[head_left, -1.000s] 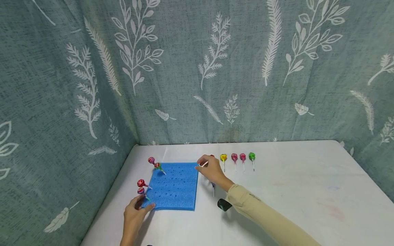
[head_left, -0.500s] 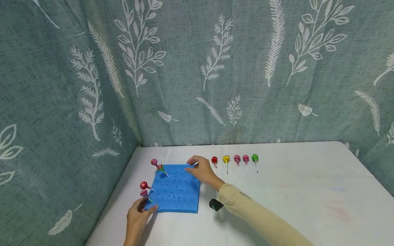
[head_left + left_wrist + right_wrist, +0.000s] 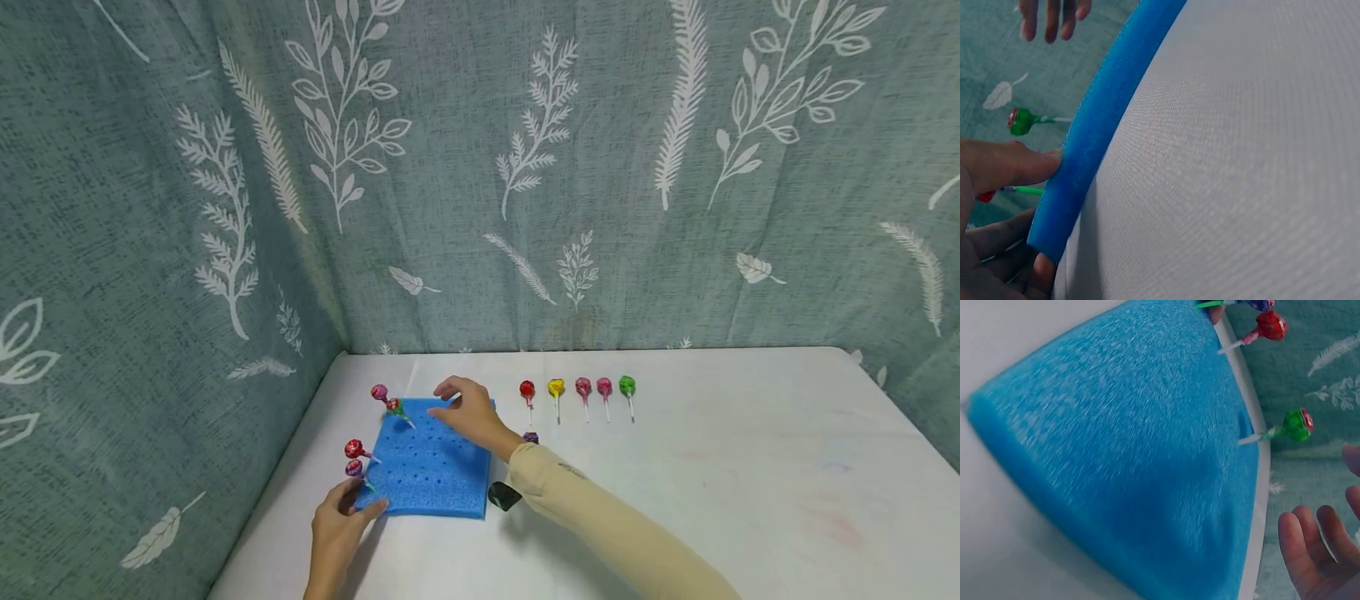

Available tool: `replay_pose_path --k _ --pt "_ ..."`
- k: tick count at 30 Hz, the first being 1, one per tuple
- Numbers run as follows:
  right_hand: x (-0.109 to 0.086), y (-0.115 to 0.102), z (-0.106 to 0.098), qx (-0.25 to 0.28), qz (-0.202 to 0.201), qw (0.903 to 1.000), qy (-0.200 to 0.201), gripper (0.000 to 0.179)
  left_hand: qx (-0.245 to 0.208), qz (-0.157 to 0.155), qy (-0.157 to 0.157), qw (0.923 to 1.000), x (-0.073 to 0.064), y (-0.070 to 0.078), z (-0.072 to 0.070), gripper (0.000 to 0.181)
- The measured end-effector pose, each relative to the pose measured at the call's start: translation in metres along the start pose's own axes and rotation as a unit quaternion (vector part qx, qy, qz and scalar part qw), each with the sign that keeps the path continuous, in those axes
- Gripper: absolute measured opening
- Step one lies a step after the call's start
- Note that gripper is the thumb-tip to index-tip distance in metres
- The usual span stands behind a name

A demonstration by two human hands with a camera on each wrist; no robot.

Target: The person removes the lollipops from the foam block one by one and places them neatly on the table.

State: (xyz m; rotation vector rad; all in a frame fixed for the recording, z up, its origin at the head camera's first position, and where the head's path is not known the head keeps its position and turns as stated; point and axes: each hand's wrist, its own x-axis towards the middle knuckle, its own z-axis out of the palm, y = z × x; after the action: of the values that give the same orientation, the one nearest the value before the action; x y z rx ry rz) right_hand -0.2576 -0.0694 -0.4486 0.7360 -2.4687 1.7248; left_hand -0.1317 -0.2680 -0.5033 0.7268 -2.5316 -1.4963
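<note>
My left hand (image 3: 339, 523) grips the near left corner of a blue foam board (image 3: 450, 496) dotted with rows of small holes. In the left wrist view its thumb (image 3: 1019, 165) presses the board's edge while other fingers lie beneath. Above the far part of the board hovers my right hand (image 3: 474, 417), thumb and fingers apart, nothing visible between them. Along the board's left side stand several lollipops, sticks in the foam, heads leaning outward: a pink-purple one (image 3: 379, 392), a red-and-green one (image 3: 394, 406), a red one (image 3: 354, 449) and a purple-red one (image 3: 354, 468).
Behind the right hand, a row of lollipops lies on the white table (image 3: 720, 500): red (image 3: 527, 389), yellow (image 3: 556, 387), two pink (image 3: 583, 387), and green (image 3: 627, 385). A purple lollipop (image 3: 530, 437) is partly hidden by the right arm. A patterned curtain (image 3: 450, 208) borders the table.
My right hand has moved left from the board's right edge to over its far part, uncovering the red lollipop on the table. The left hand keeps its grip on the corner.
</note>
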Motion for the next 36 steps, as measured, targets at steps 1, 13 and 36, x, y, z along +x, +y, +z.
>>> replay_pose_path --k 1,13,36 --pt "0.001 -0.001 0.002 0.004 0.000 1.0000 -0.003 0.021 -0.001 0.002 -0.001 1.0000 0.000 0.000 -0.001 0.070" --pt "0.012 -0.011 0.030 0.011 0.000 0.9995 -0.031 0.023 0.000 0.001 0.010 0.9999 0.000 -0.002 -0.004 0.067" --pt "0.030 -0.013 0.067 -0.071 0.008 0.9961 -0.051 0.038 -0.019 0.021 0.014 0.9995 -0.001 -0.002 0.000 0.066"
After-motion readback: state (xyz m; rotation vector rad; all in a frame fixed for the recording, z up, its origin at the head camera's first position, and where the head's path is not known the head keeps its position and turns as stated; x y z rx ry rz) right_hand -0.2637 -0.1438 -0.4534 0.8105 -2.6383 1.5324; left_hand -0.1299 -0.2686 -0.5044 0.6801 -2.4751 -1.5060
